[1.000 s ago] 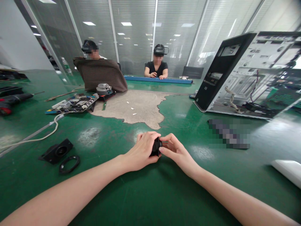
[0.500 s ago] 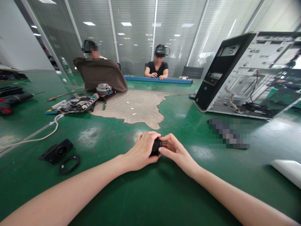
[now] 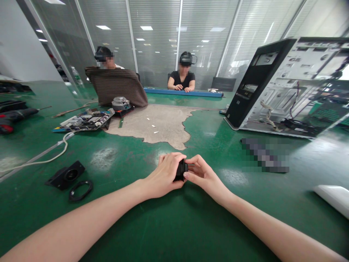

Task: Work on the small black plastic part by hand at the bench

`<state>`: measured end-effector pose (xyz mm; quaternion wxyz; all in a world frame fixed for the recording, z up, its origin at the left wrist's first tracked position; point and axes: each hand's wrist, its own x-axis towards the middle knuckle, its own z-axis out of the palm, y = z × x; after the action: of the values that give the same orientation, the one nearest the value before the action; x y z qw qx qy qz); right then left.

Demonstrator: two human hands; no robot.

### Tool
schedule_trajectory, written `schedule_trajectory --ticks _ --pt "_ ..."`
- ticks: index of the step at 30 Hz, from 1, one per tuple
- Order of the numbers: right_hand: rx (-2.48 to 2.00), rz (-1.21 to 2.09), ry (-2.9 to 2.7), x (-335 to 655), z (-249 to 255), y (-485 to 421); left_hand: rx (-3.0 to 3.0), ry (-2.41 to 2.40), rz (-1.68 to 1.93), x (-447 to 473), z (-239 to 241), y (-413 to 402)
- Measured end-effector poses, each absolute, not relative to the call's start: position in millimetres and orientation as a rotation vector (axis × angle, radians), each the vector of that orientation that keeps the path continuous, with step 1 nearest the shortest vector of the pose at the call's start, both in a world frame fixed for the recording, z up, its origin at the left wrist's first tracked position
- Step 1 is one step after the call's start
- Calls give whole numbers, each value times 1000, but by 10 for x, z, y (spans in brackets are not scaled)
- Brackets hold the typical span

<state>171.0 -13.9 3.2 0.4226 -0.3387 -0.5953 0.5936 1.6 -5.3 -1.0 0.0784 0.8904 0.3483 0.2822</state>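
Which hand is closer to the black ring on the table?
Left. The left hand is to the right of the black ring; the right hand is farther right.

And there's a small shift at the near middle! The right hand (image 3: pixel 204 177) has worked its thumb a touch lower and slightly further left on the black part (image 3: pixel 181 171), and that piece appears to have turned a little, its edge showing at a fresh angle. Over to the far side now: the person in the dark top (image 3: pixel 181 77) has leaned a shade to the right, head a fraction lower, and that co-worker's hand on the left (image 3: pixel 178 87) has settled flatter, fingers less bunched than a second ago.
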Motion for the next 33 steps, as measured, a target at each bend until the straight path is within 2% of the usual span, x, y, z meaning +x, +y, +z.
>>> schedule_trajectory --ticks 9,33 --pt "-921 1409 -1506 1706 5 -109 2659 1048 855 22 -6 -49" --pt "-864 1447 -1499 1714 32 -129 2644 1034 840 14 6 -66"
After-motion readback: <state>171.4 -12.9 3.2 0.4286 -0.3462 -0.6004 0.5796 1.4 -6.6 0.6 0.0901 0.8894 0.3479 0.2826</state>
